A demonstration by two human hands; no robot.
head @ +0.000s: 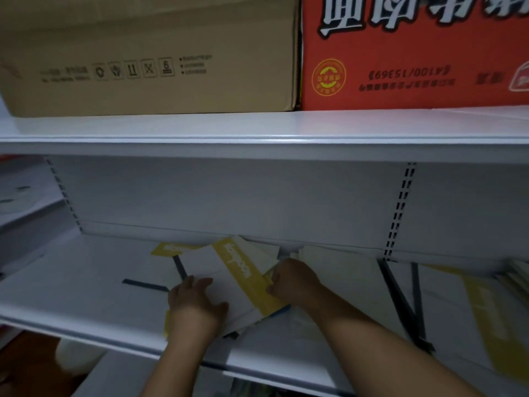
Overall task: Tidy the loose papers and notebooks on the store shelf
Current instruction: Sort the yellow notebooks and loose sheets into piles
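Both hands square up the yellow-banded notebook (pixel 239 277) on the shelf (pixel 71 282)
The left hand (pixel 194 306) lies flat on the notebook's white cover, fingers spread, steadying it; the right hand (pixel 292 282) curls round its yellow edge, probably to straighten it; loose papers (pixel 446 296) lie right of it

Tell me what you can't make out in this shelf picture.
Head view only:
- Small print on the brown box: blurred, unreadable.
- Top and right of the red box: cut off by the frame.
- Fingertips of the right hand: blurred, so its hold on the notebook is unclear.
- The sheets beneath: mostly covered by it and the left hand.
- The papers at right: motion-blurred, count unclear.
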